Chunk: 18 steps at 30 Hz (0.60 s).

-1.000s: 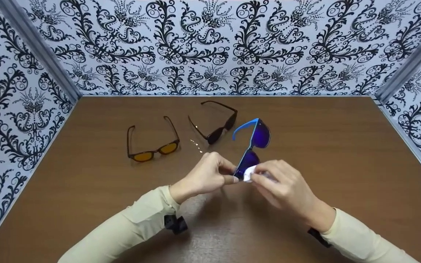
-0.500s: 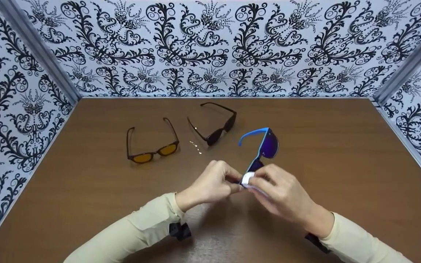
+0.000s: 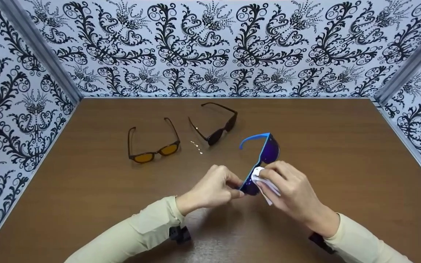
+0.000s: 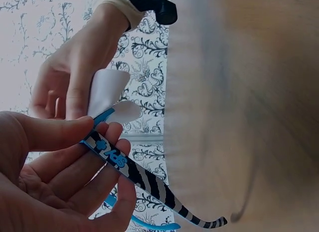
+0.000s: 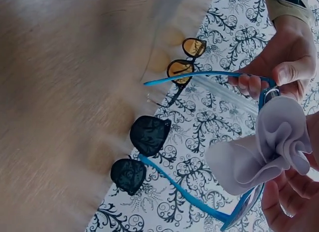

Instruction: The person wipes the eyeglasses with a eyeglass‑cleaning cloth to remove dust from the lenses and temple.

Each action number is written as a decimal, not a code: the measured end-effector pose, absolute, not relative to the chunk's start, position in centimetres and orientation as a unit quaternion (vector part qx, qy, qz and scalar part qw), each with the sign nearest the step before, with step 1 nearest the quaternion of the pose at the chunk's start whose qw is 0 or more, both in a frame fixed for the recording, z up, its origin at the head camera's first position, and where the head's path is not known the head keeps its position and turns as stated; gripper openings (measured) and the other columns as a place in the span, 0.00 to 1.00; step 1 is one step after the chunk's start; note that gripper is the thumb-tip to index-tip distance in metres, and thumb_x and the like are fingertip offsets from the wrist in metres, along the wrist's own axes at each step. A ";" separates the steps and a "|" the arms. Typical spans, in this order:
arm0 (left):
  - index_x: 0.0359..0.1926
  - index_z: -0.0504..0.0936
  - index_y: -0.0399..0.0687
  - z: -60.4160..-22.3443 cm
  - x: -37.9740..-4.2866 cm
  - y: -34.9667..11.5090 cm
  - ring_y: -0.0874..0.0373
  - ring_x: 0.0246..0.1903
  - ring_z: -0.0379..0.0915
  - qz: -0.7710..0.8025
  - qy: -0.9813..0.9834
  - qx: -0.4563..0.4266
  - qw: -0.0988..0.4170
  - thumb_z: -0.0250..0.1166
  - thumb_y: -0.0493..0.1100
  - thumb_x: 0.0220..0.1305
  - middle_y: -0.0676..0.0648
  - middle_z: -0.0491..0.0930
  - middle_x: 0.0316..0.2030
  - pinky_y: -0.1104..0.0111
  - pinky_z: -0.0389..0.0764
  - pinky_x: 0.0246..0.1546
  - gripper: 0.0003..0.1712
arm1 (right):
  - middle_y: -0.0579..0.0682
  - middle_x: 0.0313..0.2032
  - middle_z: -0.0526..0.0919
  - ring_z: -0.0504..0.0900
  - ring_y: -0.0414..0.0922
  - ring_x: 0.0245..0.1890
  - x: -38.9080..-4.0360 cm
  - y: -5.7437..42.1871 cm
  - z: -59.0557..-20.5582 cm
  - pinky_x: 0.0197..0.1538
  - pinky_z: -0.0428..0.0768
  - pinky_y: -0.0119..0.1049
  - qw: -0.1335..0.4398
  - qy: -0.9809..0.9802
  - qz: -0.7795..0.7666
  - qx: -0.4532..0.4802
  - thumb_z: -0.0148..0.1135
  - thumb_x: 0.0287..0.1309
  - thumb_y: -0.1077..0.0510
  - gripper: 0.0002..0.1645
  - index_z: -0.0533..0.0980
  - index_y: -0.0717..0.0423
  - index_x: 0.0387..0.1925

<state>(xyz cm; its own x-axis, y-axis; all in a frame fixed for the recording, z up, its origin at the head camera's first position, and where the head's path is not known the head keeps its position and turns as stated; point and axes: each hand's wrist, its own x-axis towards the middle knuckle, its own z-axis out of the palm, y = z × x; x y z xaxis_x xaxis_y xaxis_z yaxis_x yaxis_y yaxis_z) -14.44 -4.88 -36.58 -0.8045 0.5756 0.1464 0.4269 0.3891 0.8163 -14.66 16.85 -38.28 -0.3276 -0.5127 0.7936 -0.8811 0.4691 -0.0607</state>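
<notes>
Blue-framed sunglasses (image 3: 270, 150) with dark purple lenses are held up over the table, lenses turned to the right. My left hand (image 3: 214, 187) pinches them at the near hinge corner. In the left wrist view the zebra-striped outer side of a temple arm (image 4: 144, 178) runs down from that pinch. My right hand (image 3: 291, 190) holds a bunched white cloth (image 5: 259, 147) against the near lens, close to the nose bridge. The cloth covers part of that lens, and a loose end hangs below my right fingers.
On the brown table (image 3: 104, 212) lie orange-lensed glasses (image 3: 155, 152) at left and dark sunglasses (image 3: 219, 131) behind my hands, both with arms unfolded. Light glints show beside the dark pair. Patterned walls (image 3: 210, 47) enclose the back and sides.
The blue sunglasses and my left hand have shifted slightly right and nearer. The cloth in my right hand slid from the outer corner along the near lens toward the bridge.
</notes>
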 end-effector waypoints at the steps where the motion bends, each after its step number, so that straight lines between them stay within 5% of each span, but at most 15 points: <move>1: 0.32 0.89 0.40 -36.7 -14.4 -4.8 0.69 0.15 0.62 0.462 0.829 0.305 0.081 0.69 0.31 0.53 0.52 0.85 0.24 0.78 0.60 0.16 0.05 | 0.51 0.34 0.78 0.78 0.46 0.31 -14.6 16.8 -38.3 0.33 0.78 0.39 0.364 -0.773 0.254 0.454 0.57 0.66 0.53 0.13 0.78 0.59 0.34; 11: 0.29 0.89 0.40 -37.0 -14.5 -4.5 0.66 0.17 0.64 0.480 0.821 0.304 0.062 0.68 0.29 0.52 0.51 0.84 0.23 0.78 0.62 0.17 0.05 | 0.52 0.34 0.78 0.77 0.45 0.30 -14.0 16.4 -39.0 0.33 0.77 0.36 0.354 -0.731 0.243 0.530 0.57 0.66 0.57 0.10 0.80 0.60 0.34; 18: 0.30 0.89 0.39 -37.0 -14.5 -4.7 0.66 0.18 0.65 0.484 0.823 0.293 0.063 0.68 0.30 0.52 0.52 0.85 0.24 0.77 0.63 0.18 0.05 | 0.55 0.36 0.78 0.76 0.46 0.31 -14.0 17.2 -39.1 0.30 0.77 0.37 0.374 -0.770 0.247 0.454 0.56 0.66 0.54 0.13 0.80 0.59 0.33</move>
<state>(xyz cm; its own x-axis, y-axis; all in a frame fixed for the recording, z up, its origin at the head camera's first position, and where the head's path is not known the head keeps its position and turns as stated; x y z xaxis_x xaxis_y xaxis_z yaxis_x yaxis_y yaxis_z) -14.55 -4.71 -37.03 -0.8208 0.5425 0.1789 0.4202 0.3612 0.8324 -14.03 17.22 -39.10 -0.3091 -0.5142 0.8000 -0.8839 0.4657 -0.0421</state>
